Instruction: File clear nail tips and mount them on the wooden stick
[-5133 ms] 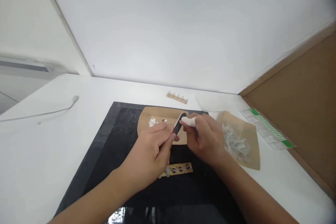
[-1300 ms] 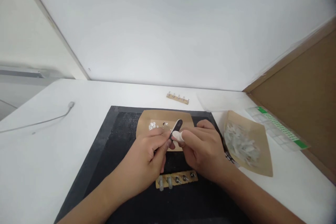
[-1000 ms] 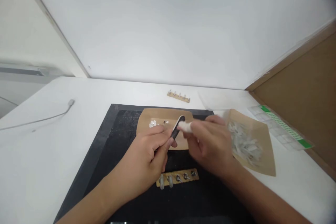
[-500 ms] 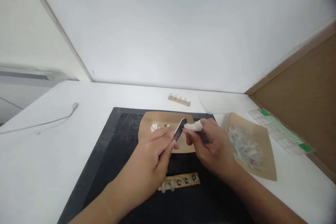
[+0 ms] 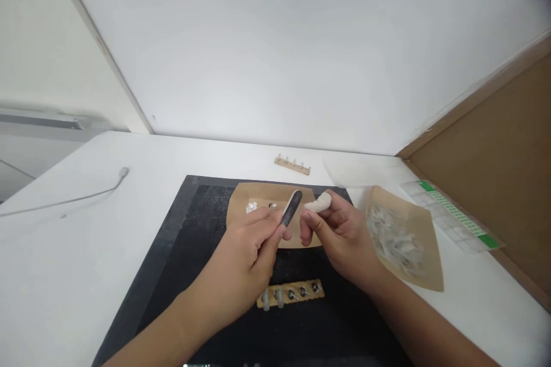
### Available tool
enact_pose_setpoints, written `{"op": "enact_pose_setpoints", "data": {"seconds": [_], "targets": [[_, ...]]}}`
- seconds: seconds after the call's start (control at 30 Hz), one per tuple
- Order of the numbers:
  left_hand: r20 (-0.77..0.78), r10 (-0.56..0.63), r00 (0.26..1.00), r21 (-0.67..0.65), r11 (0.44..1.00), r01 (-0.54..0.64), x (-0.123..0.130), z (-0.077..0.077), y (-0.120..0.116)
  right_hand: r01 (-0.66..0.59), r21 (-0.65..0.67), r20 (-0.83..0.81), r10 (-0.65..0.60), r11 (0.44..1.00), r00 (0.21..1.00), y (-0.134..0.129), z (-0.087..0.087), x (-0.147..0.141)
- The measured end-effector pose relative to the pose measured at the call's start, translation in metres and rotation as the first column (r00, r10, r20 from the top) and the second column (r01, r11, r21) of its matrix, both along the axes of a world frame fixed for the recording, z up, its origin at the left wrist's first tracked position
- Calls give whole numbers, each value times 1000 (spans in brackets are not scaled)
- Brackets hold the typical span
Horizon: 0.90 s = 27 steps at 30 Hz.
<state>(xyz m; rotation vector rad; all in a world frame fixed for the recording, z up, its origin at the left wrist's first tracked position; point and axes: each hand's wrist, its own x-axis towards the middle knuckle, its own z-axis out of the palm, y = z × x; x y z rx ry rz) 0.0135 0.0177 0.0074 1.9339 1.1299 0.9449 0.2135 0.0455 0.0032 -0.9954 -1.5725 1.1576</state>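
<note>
Two hands meet above a black rectangular mat (image 5: 172, 252) spread on a white table (image 5: 107, 229). The left hand (image 5: 245, 246) grips a flat, dark stick with rounded end and pale edge (image 5: 293, 207) between thumb and fingers; the stick slants up and to the right, its free end clear of the fingers. The right hand (image 5: 340, 229) is curled just beside it, a white fabric-like cover (image 5: 317, 203) on its index finger and the thumb drawn close beneath; whether something small is pinched there cannot be told. A narrow gap separates that covered finger from the stick.

Behind and below the hands, a tan paper-like sheet (image 5: 245, 190) lies on the mat, bearing a cluster of small white discs (image 5: 251, 206). Nearer the person, a tan strip with five metal pegs (image 5: 291, 293) lies on the mat, translucent pieces on its two left pegs. A similar tan strip (image 5: 293, 164) lies on the table beyond the mat. To the right, a tan paper-like holder (image 5: 433, 266) carries a heap of translucent strips (image 5: 398, 241), next to a clear plastic case with green markings (image 5: 456, 215).
</note>
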Motion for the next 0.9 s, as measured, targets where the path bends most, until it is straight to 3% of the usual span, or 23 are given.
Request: {"op": "enact_pose_setpoints", "data": {"seconds": [0.37, 0.5, 0.63, 0.8, 0.9], "targets": [[17, -34, 999, -10, 999, 34, 0, 4, 0, 7, 19, 47, -8, 1000, 999, 1, -5, 0], [18, -36, 999, -25, 999, 36, -1, 4, -1, 65, 156, 210, -98, 986, 973, 0, -5, 2], [32, -35, 999, -36, 999, 37, -1, 2, -1, 93, 395, 429, -273, 914, 861, -1, -5, 4], [46, -34, 998, -44, 998, 36, 0, 2, -1, 99, 533, 466, -389, 840, 794, -3, -4, 4], [37, -45, 998, -48, 998, 46, 0, 3, -1, 102, 522, 455, -377, 847, 807, -3, -3, 4]]}}
